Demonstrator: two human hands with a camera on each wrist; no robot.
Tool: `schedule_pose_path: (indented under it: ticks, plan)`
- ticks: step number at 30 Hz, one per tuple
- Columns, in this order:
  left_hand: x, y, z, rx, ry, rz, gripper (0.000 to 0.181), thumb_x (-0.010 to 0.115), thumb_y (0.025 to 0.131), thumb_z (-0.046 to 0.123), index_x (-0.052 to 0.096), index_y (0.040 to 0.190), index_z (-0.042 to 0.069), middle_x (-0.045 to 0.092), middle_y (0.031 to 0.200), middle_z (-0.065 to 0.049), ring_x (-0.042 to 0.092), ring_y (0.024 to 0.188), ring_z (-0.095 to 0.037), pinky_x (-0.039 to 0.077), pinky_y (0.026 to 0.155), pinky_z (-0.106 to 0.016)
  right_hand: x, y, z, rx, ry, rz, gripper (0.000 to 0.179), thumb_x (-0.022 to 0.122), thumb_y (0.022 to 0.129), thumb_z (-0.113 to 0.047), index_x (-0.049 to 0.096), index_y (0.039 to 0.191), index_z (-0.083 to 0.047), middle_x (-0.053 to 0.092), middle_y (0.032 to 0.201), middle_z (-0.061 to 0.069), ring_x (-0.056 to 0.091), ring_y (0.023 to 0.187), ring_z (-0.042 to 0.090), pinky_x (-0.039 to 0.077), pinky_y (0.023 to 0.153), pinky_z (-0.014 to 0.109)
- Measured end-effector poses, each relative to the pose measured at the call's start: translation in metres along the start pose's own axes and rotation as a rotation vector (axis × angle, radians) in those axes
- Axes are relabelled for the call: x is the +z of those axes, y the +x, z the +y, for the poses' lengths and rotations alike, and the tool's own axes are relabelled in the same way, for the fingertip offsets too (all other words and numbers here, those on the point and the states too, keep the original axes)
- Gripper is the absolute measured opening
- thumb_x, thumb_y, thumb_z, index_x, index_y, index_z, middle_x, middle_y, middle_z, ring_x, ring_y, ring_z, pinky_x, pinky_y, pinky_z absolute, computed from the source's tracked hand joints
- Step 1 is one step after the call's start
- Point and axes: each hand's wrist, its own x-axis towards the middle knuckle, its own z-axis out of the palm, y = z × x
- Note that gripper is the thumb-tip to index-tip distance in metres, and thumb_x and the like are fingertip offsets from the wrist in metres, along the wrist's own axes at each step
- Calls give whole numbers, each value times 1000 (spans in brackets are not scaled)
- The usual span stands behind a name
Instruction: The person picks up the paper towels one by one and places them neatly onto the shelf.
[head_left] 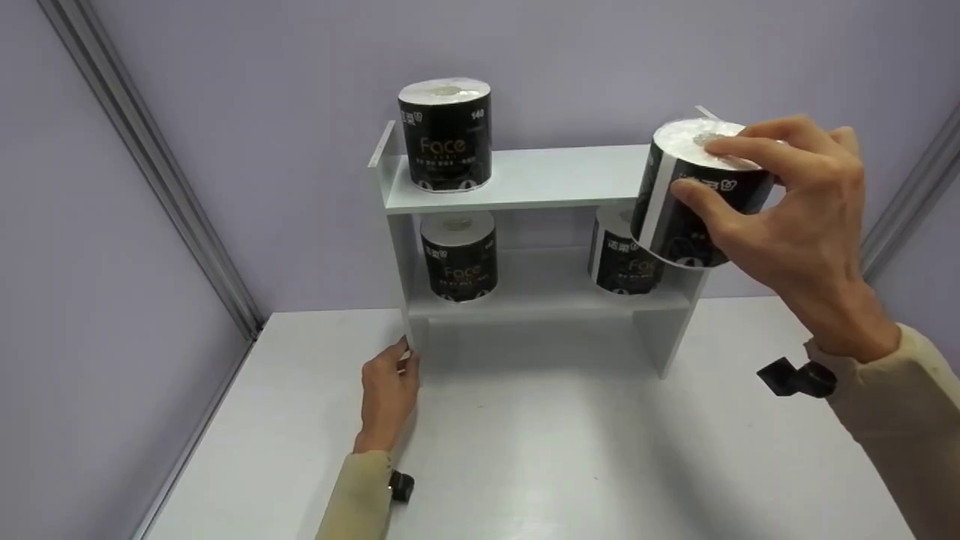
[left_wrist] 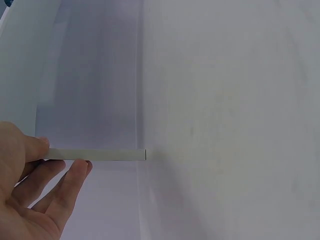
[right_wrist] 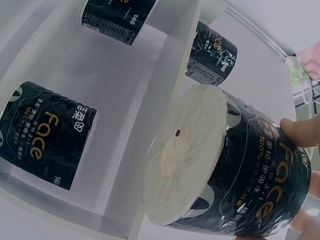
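Note:
In the head view my right hand [head_left: 806, 202] grips a black-wrapped toilet paper roll [head_left: 701, 214] near its top, at the right end of a white two-tier shelf [head_left: 555, 176]. The right wrist view shows this roll [right_wrist: 250, 175] tilted, its pale end towards the shelf, with the thumb and fingers on its far end. Low at the shelf's left side, my left hand [head_left: 388, 390] pinches the front edge of the side panel. Thumb and fingers lie on either side of that panel [left_wrist: 100, 155] in the left wrist view.
One matching roll [head_left: 448, 142] stands at the left of the top tier. On the lower tier, a roll [head_left: 461, 262] stands at the left and another [head_left: 626, 259] at the right, partly hidden by the held roll. The white table [head_left: 517, 450] meets a wall behind.

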Motion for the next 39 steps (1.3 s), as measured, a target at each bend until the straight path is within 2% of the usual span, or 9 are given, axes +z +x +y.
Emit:
schedule_pose_path:
  ticks: [7, 14, 23, 34, 39]
  plan:
    - [1, 2, 1, -8, 2, 2, 30, 69, 103, 2, 72, 132, -4, 76, 123, -23, 80, 95, -30, 68, 75, -34, -1, 5, 2, 4, -7, -3, 39, 97, 73, -23, 85, 108, -10, 71, 101, 3, 34, 90, -1, 20, 86, 26]
    - [4, -2, 2, -13, -6, -11, 30, 68, 104, 3, 72, 133, -3, 77, 121, -21, 80, 95, -28, 67, 74, -30, -1, 3, 5, 8, -19, -19, 40, 98, 74, -24, 85, 109, -10, 75, 105, 13, 33, 91, -1, 21, 84, 27]
    - [2, -1, 0, 13, 5, 19, 30, 70, 102, 0, 72, 131, -4, 78, 118, -23, 81, 92, -31, 68, 72, -33, -1, 6, 3, 11, -19, -19, 40, 98, 74, -25, 86, 109, -11, 74, 104, 8, 32, 90, -2, 20, 84, 26]
    - [3, 4, 0, 33, 9, 14, 30, 70, 102, 2, 72, 131, -4, 77, 118, -24, 80, 94, -33, 68, 77, -39, -5, 10, 0, 5, -26, -1, 39, 96, 75, -24, 85, 109, -8, 75, 104, 13, 33, 90, -3, 19, 86, 26]
    - [4, 4, 1, 30, 7, 11, 29, 70, 103, 3, 73, 131, -3, 77, 120, -24, 80, 95, -34, 68, 77, -41, -6, 12, 0, 12, -29, -3, 39, 96, 75, -26, 85, 109, -9, 73, 103, 5, 33, 91, -3, 19, 86, 27]
